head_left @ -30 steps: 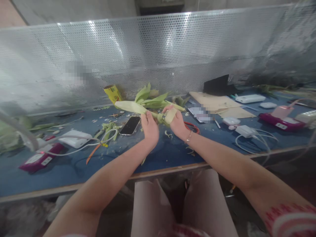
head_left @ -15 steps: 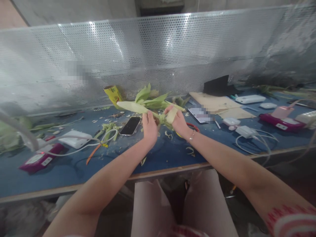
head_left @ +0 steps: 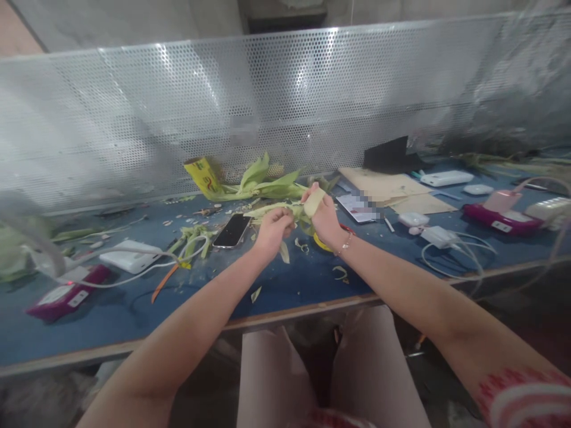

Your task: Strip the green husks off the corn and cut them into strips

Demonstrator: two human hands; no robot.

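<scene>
Workbench, left to right. A purple power strip [head_left: 91,279] lies near a white box [head_left: 127,257]. A yellow cup [head_left: 203,176] leans at the back, with a black phone [head_left: 232,230] nearer the front edge. The left hand [head_left: 274,232] has its fingers curled narrow beside the husk; whether they grip it cannot be told. The green husk [head_left: 314,203] is above the bench, between the hands. The right hand [head_left: 325,219] holds it, fingers closed around a pale strip. Brown paper [head_left: 379,185] lies farther right.
</scene>
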